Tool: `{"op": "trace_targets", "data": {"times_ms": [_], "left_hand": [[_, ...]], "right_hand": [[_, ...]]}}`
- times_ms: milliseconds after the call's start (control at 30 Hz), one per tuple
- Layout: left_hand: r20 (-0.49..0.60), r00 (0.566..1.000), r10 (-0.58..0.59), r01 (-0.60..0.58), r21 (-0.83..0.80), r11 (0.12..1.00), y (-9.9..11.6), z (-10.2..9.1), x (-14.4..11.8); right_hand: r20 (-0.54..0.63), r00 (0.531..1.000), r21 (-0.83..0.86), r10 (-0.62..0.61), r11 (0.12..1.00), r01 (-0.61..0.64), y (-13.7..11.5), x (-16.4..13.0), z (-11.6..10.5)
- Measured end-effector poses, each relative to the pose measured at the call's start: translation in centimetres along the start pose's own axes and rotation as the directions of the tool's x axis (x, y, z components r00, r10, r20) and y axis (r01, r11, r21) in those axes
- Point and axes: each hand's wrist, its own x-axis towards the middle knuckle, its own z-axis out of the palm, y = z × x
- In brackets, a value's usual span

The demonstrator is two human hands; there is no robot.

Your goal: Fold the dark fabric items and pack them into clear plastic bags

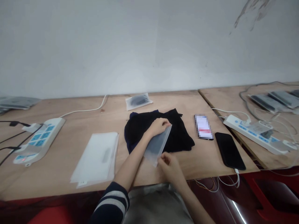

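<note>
A frosted plastic bag (156,146) is held at a slant above the table, its long edge strip facing right. My left hand (160,127) pinches the far end of that strip, thumb and fingers together. At the near end, the fingers of my right hand (168,163) are closed on the bag's corner. The bag looks grey; whether something dark is inside or only shows through from behind, I cannot tell. Under and behind it lies a black garment (181,133), spread loosely, with dark blue cloth along its left side.
Left of my arms lies a stack of flat frosted bags (98,158). A small filled bag (139,100) is near the wall. Two phones, one lit (203,127) and one dark (230,151), lie to the right. Power strips (39,140) with cables flank both sides.
</note>
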Motion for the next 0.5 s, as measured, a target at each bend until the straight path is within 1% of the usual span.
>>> {"op": "trace_targets", "data": {"times_ms": [67,167,233,300,367,400,467,500], "left_hand": [[-0.012,1.0,-0.006,0.006,-0.002,1.0,0.1,0.1,-0.2],[-0.064,0.998,-0.005,0.005,0.002,1.0,0.7,-0.3,-0.6],[-0.128,0.992,-0.003,0.004,0.01,1.0,1.3,-1.4,-0.9],[-0.205,0.979,0.003,0.003,0.028,1.0,2.0,-3.1,-1.4],[-0.303,0.953,0.014,0.002,0.052,0.999,2.7,-5.3,-2.2],[-0.361,0.933,0.016,0.006,0.059,0.998,3.0,-6.4,-2.8],[-0.483,0.876,0.002,0.031,0.061,0.998,3.5,-8.3,-4.3],[-0.542,0.84,-0.014,0.052,0.055,0.997,3.5,-9.0,-5.2]], "right_hand": [[0.049,0.999,-0.027,0.02,0.999,-0.019,0.2,-1.3,0.7],[0.065,0.997,-0.047,0.03,0.999,-0.026,0.0,-1.9,1.0],[0.043,0.999,-0.063,-0.005,0.998,0.007,-0.4,-1.8,1.0],[0.001,0.997,-0.086,-0.082,0.993,0.082,-1.1,-1.7,1.0],[-0.019,0.987,-0.073,-0.156,0.985,0.155,-2.2,-1.6,0.5],[-0.017,0.983,-0.051,-0.185,0.982,0.184,-2.9,-1.4,0.1],[-0.011,0.975,0.027,-0.223,0.974,0.224,-4.2,-0.6,-1.1],[-0.017,0.973,0.072,-0.228,0.971,0.229,-4.8,0.2,-1.8]]}}
